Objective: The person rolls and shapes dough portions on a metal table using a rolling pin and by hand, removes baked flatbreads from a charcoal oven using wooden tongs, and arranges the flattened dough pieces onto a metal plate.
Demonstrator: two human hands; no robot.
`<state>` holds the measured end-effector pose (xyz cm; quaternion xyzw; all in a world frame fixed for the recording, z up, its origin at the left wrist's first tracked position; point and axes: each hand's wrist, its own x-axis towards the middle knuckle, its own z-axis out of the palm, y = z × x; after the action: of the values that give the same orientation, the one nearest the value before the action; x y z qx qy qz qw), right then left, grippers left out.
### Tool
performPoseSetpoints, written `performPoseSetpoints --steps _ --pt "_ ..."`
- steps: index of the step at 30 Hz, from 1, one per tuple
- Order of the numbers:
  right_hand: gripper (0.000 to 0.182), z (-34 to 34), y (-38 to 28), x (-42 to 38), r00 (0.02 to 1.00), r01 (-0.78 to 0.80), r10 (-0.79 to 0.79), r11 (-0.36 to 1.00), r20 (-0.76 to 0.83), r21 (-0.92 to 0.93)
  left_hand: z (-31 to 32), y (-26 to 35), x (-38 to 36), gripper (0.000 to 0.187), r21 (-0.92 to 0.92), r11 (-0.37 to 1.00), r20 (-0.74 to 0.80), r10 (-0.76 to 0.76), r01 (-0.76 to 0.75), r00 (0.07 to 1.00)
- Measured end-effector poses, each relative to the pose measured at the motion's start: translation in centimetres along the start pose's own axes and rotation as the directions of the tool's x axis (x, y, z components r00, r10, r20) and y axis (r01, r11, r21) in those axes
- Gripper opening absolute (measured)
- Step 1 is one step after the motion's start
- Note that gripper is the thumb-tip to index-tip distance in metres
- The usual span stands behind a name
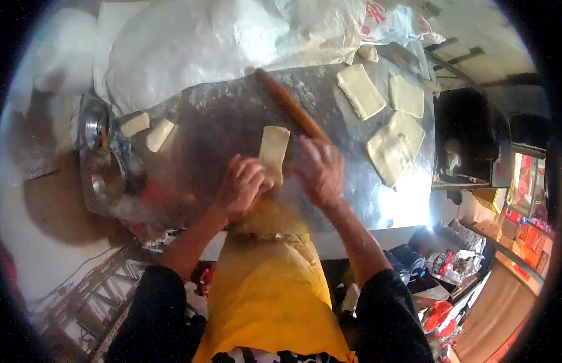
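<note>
A long pale strip of dough (273, 151) lies on the floured metal worktop (232, 115). My left hand (240, 186) presses on its near end with fingers curled. My right hand (320, 170) rests flat beside the strip, on its right edge. A wooden rolling pin (290, 106) lies diagonally just beyond my right hand, untouched. I wear a yellow apron (269, 290) and black sleeves.
Several folded dough squares (387, 115) lie at the right of the worktop, two small pieces (147, 130) at the left. Metal bowls (99, 157) stand at the left edge. A big white flour sack (220, 36) covers the back. Shelves with packets stand at the right.
</note>
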<state>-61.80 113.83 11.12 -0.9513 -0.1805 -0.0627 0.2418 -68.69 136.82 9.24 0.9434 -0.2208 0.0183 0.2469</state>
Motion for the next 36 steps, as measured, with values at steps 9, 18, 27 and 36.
performPoseSetpoints --steps 9,18,27,36 --pt "0.067 4.8 -2.8 -2.6 0.895 -0.422 0.380 0.892 0.235 0.165 2.3 -1.1 3.0 0.030 -0.120 0.947 -0.113 -0.312 0.299 0.943" --pt "0.084 2.9 -3.0 0.9 0.806 -0.534 0.469 0.840 0.362 0.098 1.4 -4.8 10.1 0.040 -0.251 0.932 -0.033 -0.277 0.260 0.960" --pt "0.087 3.3 -3.1 1.1 0.737 -0.635 0.564 0.767 0.372 0.096 -1.6 -1.0 8.3 0.013 -0.086 0.996 0.094 0.002 0.006 0.996" --pt "0.057 -0.1 0.6 0.5 0.938 -0.320 0.287 0.933 0.194 0.165 -0.1 0.6 2.6 0.029 -0.018 1.000 -0.027 -0.014 0.013 1.000"
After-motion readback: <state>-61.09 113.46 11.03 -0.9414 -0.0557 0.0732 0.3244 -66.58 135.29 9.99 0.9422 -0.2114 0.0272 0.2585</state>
